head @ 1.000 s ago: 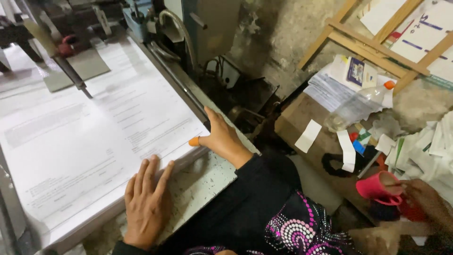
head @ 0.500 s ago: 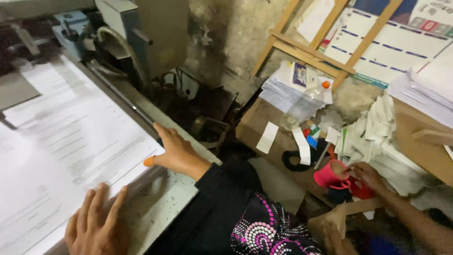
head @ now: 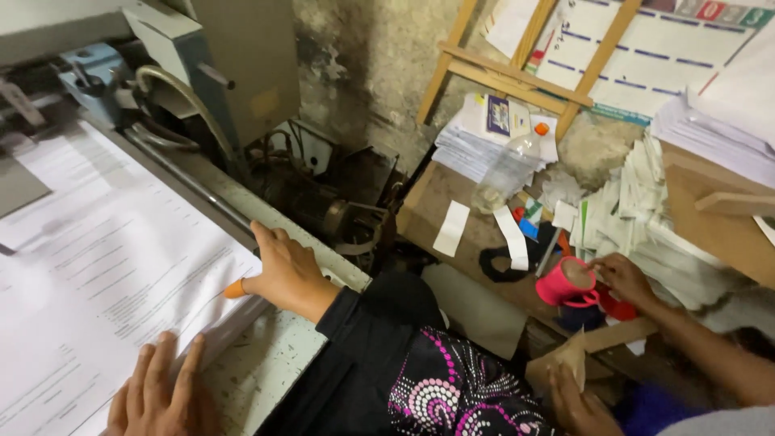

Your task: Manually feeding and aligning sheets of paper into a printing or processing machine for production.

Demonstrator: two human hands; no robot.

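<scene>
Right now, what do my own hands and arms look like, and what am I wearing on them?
Your right hand wears an orange rubber thumb cover. Its arm has a long black fabric sleeve, which meets black cloth with pink and white dots. Your left hand is bare, and no sleeve shows.

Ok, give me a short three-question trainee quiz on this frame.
1. True or false: the right hand rests at the edge of the paper stack.
2. What colour is the cup by a co-worker's hand? A green, B pink, C white.
3. Fill in: the left hand lies flat on the ____.
Key: 1 true; 2 B; 3 paper stack.
</scene>
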